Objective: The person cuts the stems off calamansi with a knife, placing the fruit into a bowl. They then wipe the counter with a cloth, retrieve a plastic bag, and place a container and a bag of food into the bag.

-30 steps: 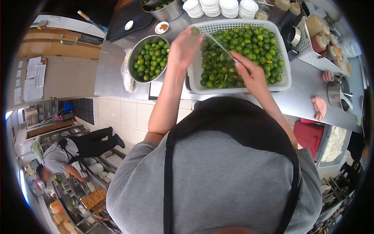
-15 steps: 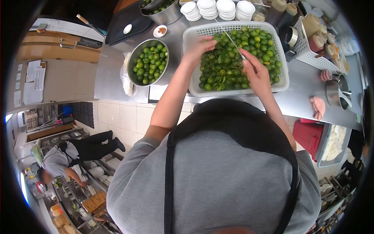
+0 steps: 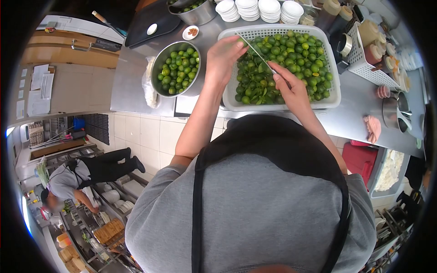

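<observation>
My right hand (image 3: 290, 87) grips a slim knife (image 3: 257, 53), its blade slanting up and left over the limes. Pinched in the fingertips of my left hand (image 3: 222, 59) is a small green lime (image 3: 241, 42), partly hidden, close to the knife's tip. Both hands are above a white perforated plastic basket (image 3: 334, 86) full of limes (image 3: 298, 50), some with leaves and stems. Left of my left forearm stands a round steel bowl (image 3: 156, 85) of limes without visible leaves.
Stacked white dishes (image 3: 270, 10) line the back of the steel counter (image 3: 132, 86). A small dish with reddish bits (image 3: 190, 32) sits beside a black tray (image 3: 159, 22). Sauce bottles in a white basket (image 3: 364, 54) stand right. A co-worker (image 3: 73, 177) bends over shelving at left.
My left hand has drawn back left from the limes with a lime at its fingertips. My right hand and the knife have shifted slightly left and down.
</observation>
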A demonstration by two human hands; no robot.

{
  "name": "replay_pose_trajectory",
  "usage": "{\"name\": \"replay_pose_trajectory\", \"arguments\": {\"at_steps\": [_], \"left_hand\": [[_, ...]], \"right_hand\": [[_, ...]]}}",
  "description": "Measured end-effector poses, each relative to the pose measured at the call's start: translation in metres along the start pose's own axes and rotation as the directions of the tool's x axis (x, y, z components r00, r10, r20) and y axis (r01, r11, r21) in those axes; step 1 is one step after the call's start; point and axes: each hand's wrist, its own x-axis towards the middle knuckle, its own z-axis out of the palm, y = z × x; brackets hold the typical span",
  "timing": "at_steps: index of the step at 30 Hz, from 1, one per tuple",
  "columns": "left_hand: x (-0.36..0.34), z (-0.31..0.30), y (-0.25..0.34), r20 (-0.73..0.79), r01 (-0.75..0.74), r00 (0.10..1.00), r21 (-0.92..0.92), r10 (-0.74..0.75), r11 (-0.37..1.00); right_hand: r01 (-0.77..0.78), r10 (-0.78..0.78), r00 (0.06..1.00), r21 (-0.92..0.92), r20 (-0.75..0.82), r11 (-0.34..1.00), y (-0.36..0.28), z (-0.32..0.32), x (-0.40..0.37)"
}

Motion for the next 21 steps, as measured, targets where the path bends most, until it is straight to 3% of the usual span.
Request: {"name": "replay_pose_trajectory", "arguments": {"at_steps": [5, 9, 11, 12, 15, 18, 20, 21], "left_hand": [[-0.008, 0.009, -0.007, 0.033, 0.028, 0.999, 0.156, -0.033, 0.987], [-0.011, 0.008, -0.010, 0.066, 0.037, 0.997, 0.125, -0.046, 0.991], [-0.022, 0.012, -0.013, 0.208, 0.025, 0.971, 0.395, -0.116, 0.918], [-0.031, 0.018, -0.013, 0.229, 0.086, 0.956, 0.372, -0.181, 0.924], [-0.025, 0.015, -0.010, 0.138, 0.133, 0.971, 0.367, -0.195, 0.921], [-0.003, -0.004, -0.008, -0.011, -0.051, 0.999, 0.133, 0.052, 0.990], [0.000, -0.006, -0.002, -0.042, -0.115, 0.992, 0.140, 0.121, 0.983], [-0.001, -0.006, 0.001, -0.044, -0.115, 0.991, 0.142, 0.123, 0.983]], "right_hand": [[0.022, -0.024, 0.999, -0.070, -0.027, 0.997, -0.007, -0.002, 0.002], [0.025, -0.027, 0.999, -0.050, -0.047, 0.998, -0.009, -0.001, 0.001], [0.036, -0.038, 0.998, -0.032, -0.055, 0.999, -0.006, -0.001, 0.003], [0.017, -0.020, 0.997, -0.042, -0.074, 0.999, -0.004, -0.003, 0.006], [0.023, -0.027, 0.996, -0.044, -0.086, 0.999, -0.002, -0.005, 0.008], [0.030, -0.032, 0.998, -0.036, -0.052, 0.999, -0.007, -0.004, -0.002], [-0.022, 0.022, 1.000, -0.009, 0.012, 1.000, -0.003, -0.001, -0.006], [0.031, -0.031, 0.999, -0.029, 0.027, 0.999, 0.003, 0.000, -0.006]]}}
